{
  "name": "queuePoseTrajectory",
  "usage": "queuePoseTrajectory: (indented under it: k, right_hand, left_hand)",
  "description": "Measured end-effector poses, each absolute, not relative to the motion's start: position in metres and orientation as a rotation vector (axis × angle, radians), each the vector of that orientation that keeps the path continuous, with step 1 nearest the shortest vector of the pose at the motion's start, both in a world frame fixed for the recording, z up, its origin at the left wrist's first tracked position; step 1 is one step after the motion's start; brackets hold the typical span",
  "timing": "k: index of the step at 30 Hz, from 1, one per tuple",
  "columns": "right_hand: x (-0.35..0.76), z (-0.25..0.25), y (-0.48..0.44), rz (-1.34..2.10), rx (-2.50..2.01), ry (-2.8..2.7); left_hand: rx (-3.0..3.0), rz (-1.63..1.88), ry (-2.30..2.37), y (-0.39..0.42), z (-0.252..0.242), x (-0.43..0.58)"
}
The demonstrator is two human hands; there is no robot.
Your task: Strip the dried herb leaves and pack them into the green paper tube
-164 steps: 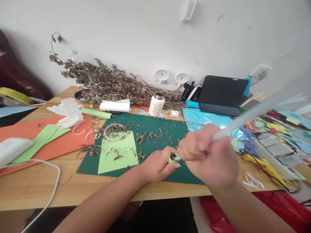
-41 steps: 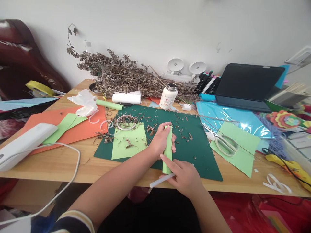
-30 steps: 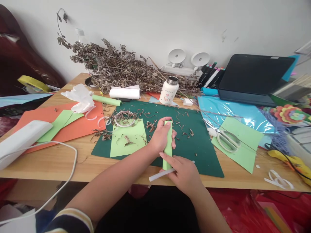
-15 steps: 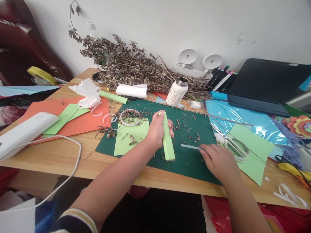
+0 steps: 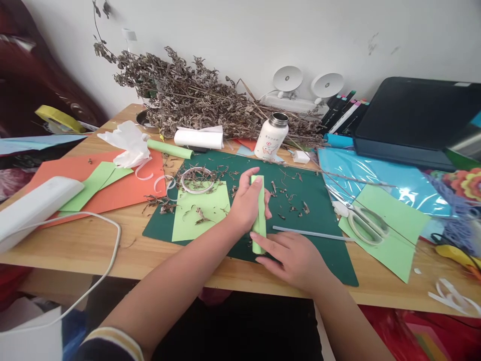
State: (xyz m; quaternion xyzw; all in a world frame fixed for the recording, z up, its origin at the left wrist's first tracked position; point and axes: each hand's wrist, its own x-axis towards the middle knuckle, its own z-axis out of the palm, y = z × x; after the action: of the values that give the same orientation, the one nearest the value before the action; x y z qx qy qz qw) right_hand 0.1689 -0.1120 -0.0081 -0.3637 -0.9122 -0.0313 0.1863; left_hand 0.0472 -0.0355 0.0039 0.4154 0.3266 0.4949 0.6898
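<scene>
My left hand (image 5: 246,203) is closed around a light green paper tube (image 5: 260,215), which points away from me over the dark green mat (image 5: 300,200). My right hand (image 5: 296,258) is at the tube's near end, its index finger on the paper and the thumb by the end. A thin translucent white stick (image 5: 311,233) lies on the mat just beyond that hand. Left of the tube, a light green sheet (image 5: 193,228) carries dry leaf bits and a white tape ring (image 5: 198,191).
Dried leafy stems (image 5: 180,90) are heaped along the wall. A white bottle (image 5: 271,138) stands uncapped in front. Scissors (image 5: 363,223) rest on green paper at right, near blue plastic packaging (image 5: 383,185). A white device (image 5: 41,205) with a cable sits left on the wooden table (image 5: 139,255).
My right hand has let go of the white stick, leaving it on the mat, and moved left to the tube's near end. My left hand still holds the tube.
</scene>
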Motion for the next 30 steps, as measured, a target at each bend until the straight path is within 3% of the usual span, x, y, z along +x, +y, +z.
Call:
queuePoseTrajectory:
  k: [12,20,30]
  right_hand:
    - [0.169,-0.021,-0.108,-0.342,-0.914,-2.438]
    - [0.175,-0.024,-0.105,-0.124,-0.885,-2.481]
    - [0.166,-0.024,-0.107,-0.237,-0.920,-2.411]
  left_hand:
    - [0.872,1.088,0.815,-0.035,-0.002,0.054]
    - [0.871,1.085,0.797,-0.035,-0.006,0.054]
    - [0.824,1.088,0.872,-0.037,0.000,0.055]
